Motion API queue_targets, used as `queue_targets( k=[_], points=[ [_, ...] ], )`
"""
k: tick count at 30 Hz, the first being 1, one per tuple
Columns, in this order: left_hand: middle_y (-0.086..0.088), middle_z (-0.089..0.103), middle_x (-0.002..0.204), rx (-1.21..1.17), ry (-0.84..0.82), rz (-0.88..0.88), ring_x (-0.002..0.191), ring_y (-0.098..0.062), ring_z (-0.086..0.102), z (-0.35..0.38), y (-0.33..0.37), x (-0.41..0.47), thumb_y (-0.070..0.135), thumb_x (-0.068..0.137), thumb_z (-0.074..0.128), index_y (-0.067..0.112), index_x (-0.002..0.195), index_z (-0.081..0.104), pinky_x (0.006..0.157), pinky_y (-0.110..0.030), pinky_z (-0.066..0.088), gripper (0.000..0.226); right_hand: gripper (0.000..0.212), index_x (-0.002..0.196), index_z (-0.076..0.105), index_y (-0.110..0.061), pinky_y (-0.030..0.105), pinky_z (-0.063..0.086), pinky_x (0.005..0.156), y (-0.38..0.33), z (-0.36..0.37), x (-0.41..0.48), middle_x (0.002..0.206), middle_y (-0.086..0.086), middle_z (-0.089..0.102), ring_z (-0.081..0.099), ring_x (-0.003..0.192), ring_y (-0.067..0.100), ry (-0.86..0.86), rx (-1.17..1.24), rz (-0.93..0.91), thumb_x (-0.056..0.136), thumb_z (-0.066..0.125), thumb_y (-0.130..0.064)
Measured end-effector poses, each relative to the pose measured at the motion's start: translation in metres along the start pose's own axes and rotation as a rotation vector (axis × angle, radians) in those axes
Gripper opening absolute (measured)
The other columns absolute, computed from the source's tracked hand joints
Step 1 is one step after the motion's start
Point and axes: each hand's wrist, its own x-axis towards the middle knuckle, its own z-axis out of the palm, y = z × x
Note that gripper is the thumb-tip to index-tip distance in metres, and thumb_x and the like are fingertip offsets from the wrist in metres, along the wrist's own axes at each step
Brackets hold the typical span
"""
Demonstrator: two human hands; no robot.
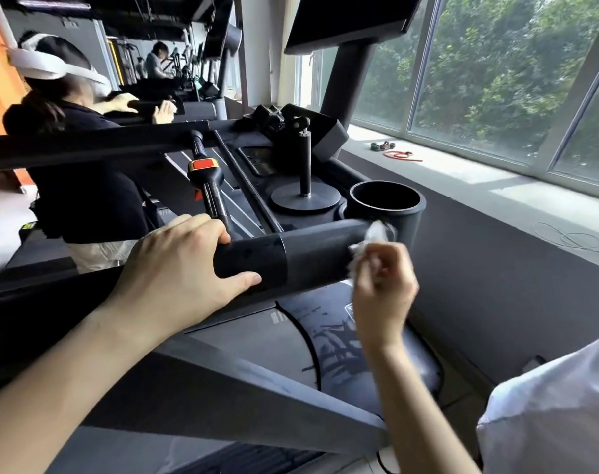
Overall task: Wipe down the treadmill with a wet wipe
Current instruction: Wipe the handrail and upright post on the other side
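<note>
The right hand (382,285) pinches the wet wipe (370,241) against the handrail (311,258) beside the cup holder (387,203); the left hand (178,265) clasps that rail. The bunched wipe could skip the rail's underside or slip free.

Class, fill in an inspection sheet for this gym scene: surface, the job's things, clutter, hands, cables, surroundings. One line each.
Surface: dark treadmill handrail, smears on the motor cover below it.
Job's things: white wipe, crumpled, pressed against the handrail near the cup holder.
Clutter: round-based stand on the console tray; small dark items on the sill.
Hands: left hand grips the handrail; right hand holds the wipe.
Cables: red cord on the sill; thin white cable further along.
Surroundings: windows with trees outside; another person at the next treadmill.
</note>
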Motion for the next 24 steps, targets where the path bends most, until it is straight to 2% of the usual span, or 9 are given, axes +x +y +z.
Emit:
queue_targets(
  k=[2,4,6,11,13,15,18,21,24],
  points=[
    [0.007,0.065,0.093,-0.006,-0.002,-0.006,0.094,-0.022,0.062,0.001,0.0,0.0,0.068,0.068,0.078,0.022,0.09,0.061,0.077,-0.037,0.048,0.054,0.018,0.09,0.064,-0.011,0.048,0.053,0.07,0.016,-0.008,0.024,0.077,-0.001,0.065,0.061,0.067,0.014,0.181,-0.039,0.185,0.087,0.054,0.003],
    [0.007,0.065,0.093,-0.012,-0.003,-0.017,0.094,-0.022,0.062,0.001,0.001,0.0,0.068,0.067,0.079,0.022,0.09,0.061,0.078,-0.038,0.049,0.054,0.015,0.092,0.064,-0.012,0.05,0.053,0.075,0.02,-0.003,0.022,0.079,0.003,0.067,0.062,0.07,0.017,0.261,-0.064,0.279,0.087,0.055,-0.002],
    [0.007,0.065,0.093,-0.017,0.001,-0.024,0.094,-0.021,0.061,0.001,0.0,0.001,0.068,0.067,0.079,0.021,0.09,0.062,0.077,-0.036,0.047,0.055,0.014,0.092,0.063,-0.013,0.049,0.054,0.076,0.009,0.013,-0.003,0.084,0.007,0.068,0.065,0.076,0.024,0.227,0.0,0.237,0.088,0.054,-0.003],
    [0.006,0.065,0.093,-0.013,-0.005,-0.033,0.095,-0.023,0.061,0.002,0.0,0.001,0.067,0.066,0.079,0.02,0.089,0.063,0.077,-0.037,0.045,0.055,0.01,0.09,0.061,-0.01,0.037,0.051,0.074,-0.001,0.017,-0.048,0.086,0.001,0.062,0.061,0.079,0.021,-0.126,0.031,-0.001,0.088,0.056,-0.001],
    [0.006,0.066,0.095,-0.027,-0.012,-0.045,0.096,-0.023,0.061,0.001,-0.001,0.0,0.068,0.065,0.079,0.021,0.09,0.063,0.079,-0.038,0.045,0.055,0.009,0.089,0.063,-0.009,0.041,0.053,0.072,0.018,0.006,-0.024,0.084,0.002,0.064,0.062,0.076,0.019,-0.031,0.024,0.081,0.088,0.056,-0.003],
    [0.007,0.065,0.096,-0.045,-0.02,-0.055,0.097,-0.022,0.06,0.001,-0.001,0.001,0.069,0.065,0.077,0.021,0.091,0.063,0.08,-0.037,0.045,0.057,0.009,0.091,0.064,-0.011,0.046,0.055,0.076,0.035,-0.004,0.003,0.083,0.001,0.066,0.062,0.075,0.014,0.15,0.073,0.268,0.089,0.057,-0.006],
    [0.008,0.065,0.096,-0.055,-0.027,-0.066,0.098,-0.021,0.06,0.002,-0.002,0.002,0.071,0.064,0.077,0.023,0.091,0.063,0.081,-0.037,0.046,0.057,0.008,0.095,0.065,-0.012,0.035,0.053,0.078,0.032,0.004,0.002,0.085,0.0,0.067,0.062,0.076,0.007,0.277,0.171,0.43,0.093,0.06,-0.006],
    [0.009,0.065,0.098,-0.058,-0.027,-0.078,0.099,-0.021,0.06,0.002,-0.002,0.002,0.071,0.064,0.078,0.023,0.092,0.063,0.082,-0.038,0.046,0.057,0.015,0.094,0.062,-0.009,0.023,0.051,0.077,0.006,0.026,-0.043,0.085,0.001,0.066,0.062,0.076,0.003,0.164,0.25,0.448,0.096,0.056,0.006],
    [0.009,0.065,0.099,-0.058,-0.027,-0.081,0.101,-0.02,0.06,0.002,-0.001,0.001,0.072,0.064,0.076,0.023,0.093,0.064,0.083,-0.038,0.046,0.058,0.022,0.089,0.064,-0.012,0.024,0.052,0.078,0.004,0.022,-0.056,0.083,0.002,0.068,0.064,0.077,0.005,0.035,0.298,0.444,0.095,0.059,0.009]
  ],
)
